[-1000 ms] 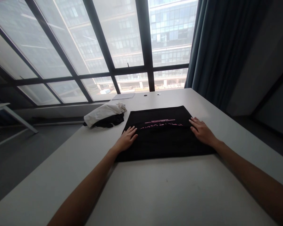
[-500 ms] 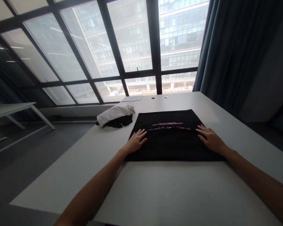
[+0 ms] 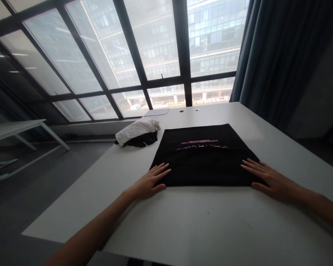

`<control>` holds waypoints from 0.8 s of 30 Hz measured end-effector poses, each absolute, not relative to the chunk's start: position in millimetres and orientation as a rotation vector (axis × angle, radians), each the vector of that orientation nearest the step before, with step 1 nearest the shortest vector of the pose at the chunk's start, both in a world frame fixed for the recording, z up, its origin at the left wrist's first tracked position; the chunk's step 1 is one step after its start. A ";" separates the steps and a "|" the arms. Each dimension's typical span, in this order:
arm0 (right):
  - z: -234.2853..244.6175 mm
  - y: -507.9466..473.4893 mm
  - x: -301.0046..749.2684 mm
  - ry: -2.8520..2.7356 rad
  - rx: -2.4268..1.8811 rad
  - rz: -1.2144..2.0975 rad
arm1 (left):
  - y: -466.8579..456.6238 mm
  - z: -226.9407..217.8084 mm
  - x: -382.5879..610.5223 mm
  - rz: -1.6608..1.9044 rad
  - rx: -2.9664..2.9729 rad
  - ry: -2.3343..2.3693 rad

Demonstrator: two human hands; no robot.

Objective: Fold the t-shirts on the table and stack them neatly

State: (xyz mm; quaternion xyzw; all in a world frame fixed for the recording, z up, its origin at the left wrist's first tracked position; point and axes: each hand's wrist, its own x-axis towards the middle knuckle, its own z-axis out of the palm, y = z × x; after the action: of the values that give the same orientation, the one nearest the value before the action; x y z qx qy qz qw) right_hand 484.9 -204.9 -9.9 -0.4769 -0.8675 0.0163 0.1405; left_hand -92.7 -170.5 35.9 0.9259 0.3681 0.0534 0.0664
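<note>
A black folded garment [image 3: 202,159] with pink lettering lies flat on the white table [image 3: 199,225]. My left hand [image 3: 150,181] rests flat at the garment's near left corner, fingers stretched out and touching the cloth's edge. At the near right corner my right hand [image 3: 269,179] lies flat too, fingers spread over the edge. Neither hand holds anything.
A bundle of white and black cloth [image 3: 137,133] sits at the table's left edge, beyond the garment. A sheet of paper [image 3: 157,111] lies near the window. Large windows stand behind the table, a dark curtain [image 3: 266,55] at the right, another table [image 3: 13,127] to the left.
Both hands have slid toward me along the black garment, from its middle to its near corners. The view has shifted slightly.
</note>
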 end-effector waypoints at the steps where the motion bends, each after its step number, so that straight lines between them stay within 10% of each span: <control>1: -8.2 -205.4 485.8 -2.511 -1.357 0.031 | -170.6 37.8 -95.1 0.168 2.803 1.090; 24: -0.1 -223.3 503.6 -2.461 -1.110 -0.320 | -185.4 36.5 -126.0 0.421 3.127 1.028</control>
State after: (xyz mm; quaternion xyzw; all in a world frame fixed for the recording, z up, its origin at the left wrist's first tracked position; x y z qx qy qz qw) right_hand 503.6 -223.3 -0.1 -0.3994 -0.8850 -0.1152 0.2099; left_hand -126.0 -185.4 36.5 0.9386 0.3085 0.1264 -0.0883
